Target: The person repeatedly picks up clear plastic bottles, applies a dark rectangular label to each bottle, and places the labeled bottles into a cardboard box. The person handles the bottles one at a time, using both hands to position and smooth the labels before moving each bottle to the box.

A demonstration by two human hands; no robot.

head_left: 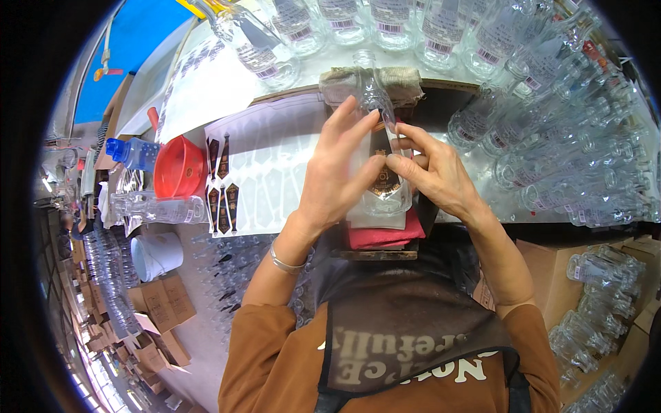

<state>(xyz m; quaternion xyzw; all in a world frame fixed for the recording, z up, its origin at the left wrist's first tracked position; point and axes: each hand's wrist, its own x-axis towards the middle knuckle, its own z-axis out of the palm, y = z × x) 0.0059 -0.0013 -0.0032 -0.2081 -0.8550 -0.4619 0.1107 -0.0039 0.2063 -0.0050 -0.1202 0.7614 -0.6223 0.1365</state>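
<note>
A clear glass bottle (385,204) lies on its back, neck away from the person, a dark label (383,180) on its upper face. The left hand (337,168) is spread over the bottle's left side; the right hand (441,172) curves at its right, thumb near the label (whether it grips, I cannot tell). A rolled cloth (403,84) sits under the bottle's neck, a red cloth (385,235) just below its base, a label sheet (268,179) to its left.
</note>
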